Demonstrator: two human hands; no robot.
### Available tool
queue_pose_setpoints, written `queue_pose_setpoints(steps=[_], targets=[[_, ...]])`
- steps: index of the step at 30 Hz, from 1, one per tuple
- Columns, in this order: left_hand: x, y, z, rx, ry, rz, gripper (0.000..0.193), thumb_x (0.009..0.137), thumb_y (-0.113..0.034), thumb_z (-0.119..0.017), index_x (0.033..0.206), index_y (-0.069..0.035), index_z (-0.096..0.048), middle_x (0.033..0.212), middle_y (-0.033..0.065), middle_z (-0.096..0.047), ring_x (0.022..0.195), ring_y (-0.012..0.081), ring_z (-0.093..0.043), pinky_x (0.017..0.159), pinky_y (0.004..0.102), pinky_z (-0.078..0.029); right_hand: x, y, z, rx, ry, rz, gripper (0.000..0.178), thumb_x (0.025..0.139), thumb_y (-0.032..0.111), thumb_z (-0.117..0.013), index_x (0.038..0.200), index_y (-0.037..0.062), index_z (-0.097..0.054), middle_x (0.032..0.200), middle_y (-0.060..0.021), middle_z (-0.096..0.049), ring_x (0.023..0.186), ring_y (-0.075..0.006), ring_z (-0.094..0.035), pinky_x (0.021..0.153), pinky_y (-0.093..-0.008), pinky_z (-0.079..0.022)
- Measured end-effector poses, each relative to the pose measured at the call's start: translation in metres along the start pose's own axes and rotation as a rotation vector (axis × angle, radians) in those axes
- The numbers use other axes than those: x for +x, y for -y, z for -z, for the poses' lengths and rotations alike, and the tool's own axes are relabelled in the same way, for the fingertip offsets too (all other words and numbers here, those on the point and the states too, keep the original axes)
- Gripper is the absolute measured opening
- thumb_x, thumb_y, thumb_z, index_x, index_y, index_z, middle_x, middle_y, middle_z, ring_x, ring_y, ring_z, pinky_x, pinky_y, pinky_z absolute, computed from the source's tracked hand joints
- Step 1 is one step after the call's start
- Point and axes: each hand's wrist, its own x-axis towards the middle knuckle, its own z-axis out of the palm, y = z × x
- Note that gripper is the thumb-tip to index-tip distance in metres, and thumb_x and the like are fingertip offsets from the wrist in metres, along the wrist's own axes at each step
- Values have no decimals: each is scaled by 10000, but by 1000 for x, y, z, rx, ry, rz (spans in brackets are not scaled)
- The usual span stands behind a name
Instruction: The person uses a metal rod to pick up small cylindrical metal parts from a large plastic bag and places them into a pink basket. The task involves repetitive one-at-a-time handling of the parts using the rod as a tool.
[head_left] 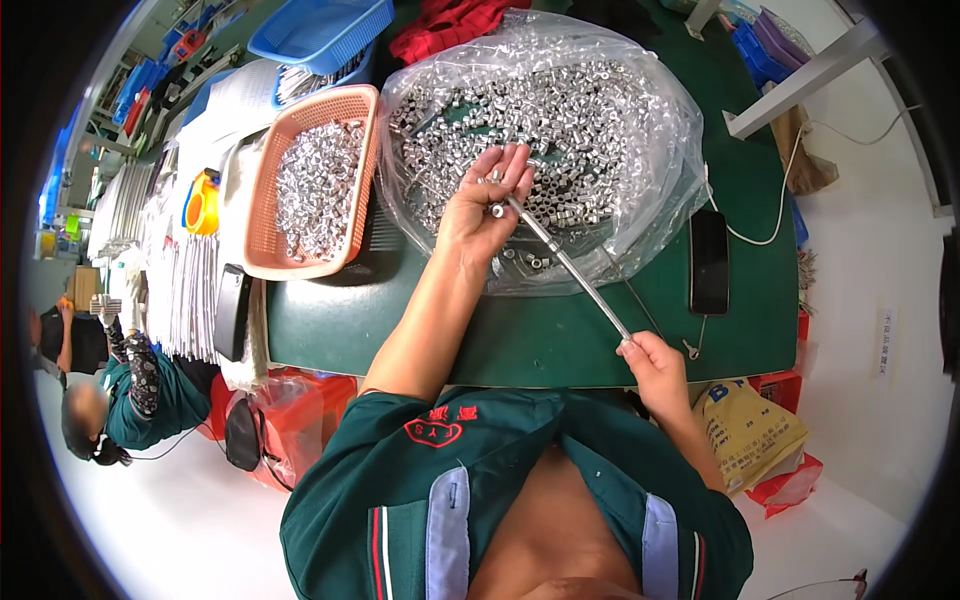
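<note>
My left hand (475, 222) is turned palm up over the near side of a clear plastic bag (668, 215), fingers half stretched. A few small silvery metal sleeves (496, 210) lie in its palm and by its fingers. A slim metal rod (588, 288) runs slantwise between my hands. Its far end is at the left hand's fingers, with thicker ring-like sections along it. The near end is gripped by my right hand (655, 368), fingers closed round it, just over the table's near edge. Many loose metal sleeves (590, 130) are spread across the opened bag.
Left of the bag stands a pink basket (256, 200) of small metal parts, with blue baskets (320, 45) behind. Bundled rods (185, 300) lie farther left. A black phone (709, 262) and a key (691, 350) lie right on the green table (340, 325). A co-worker (165, 395) sits far left.
</note>
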Motion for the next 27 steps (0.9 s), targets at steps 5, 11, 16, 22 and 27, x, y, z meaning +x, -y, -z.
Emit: queue_pose_setpoints(steps=[5, 11, 16, 22, 27], targets=[[5, 2, 12, 86, 74, -92, 460, 743, 255, -393, 1130, 17, -470, 1291, 187, -486, 1269, 344, -464, 1038, 477, -426, -1, 5, -2, -109, -32, 8, 152, 903, 128, -579, 855, -11, -618, 595, -18, -505, 561, -64, -448, 520, -251, -369], [5, 1, 2, -96, 58, 28, 435, 741, 256, -407, 1091, 14, -493, 1263, 184, -511, 1265, 343, -468, 1048, 463, -423, 3, -5, -2, 300, 173, -231, 179, 923, 158, -563, 834, 15, -627, 598, 39, -465, 545, -45, -398, 498, -219, -325], [5, 5, 6, -10, 86, -12, 431, 736, 254, -434, 1104, 32, -476, 1288, 202, -482, 1268, 348, -461, 1085, 488, -377, 4, -11, -2, 427, 239, -310, 189, 932, 173, -554, 832, 29, -624, 617, 61, -434, 563, -31, -378, 500, -203, -303], [-3, 15, 4, 9, 171, 108, 349, 819, 119, -533, 1157, 51, -479, 1311, 236, -462, 1284, 381, -425, 1092, 509, -353, 7, -1, -10, 333, 139, -218, 190, 936, 167, -548, 827, 30, -620, 618, 63, -432, 552, -25, -363, 489, -201, -288], [-4, 9, 5, -98, 196, 236, 400, 969, -227, -465, 1231, 74, -442, 1338, 267, -428, 1290, 421, -394, 1086, 537, -339, 8, -5, -3, 398, 158, -264, 192, 940, 163, -541, 826, 27, -614, 617, 63, -424, 533, -15, -356, 466, -192, -270]])
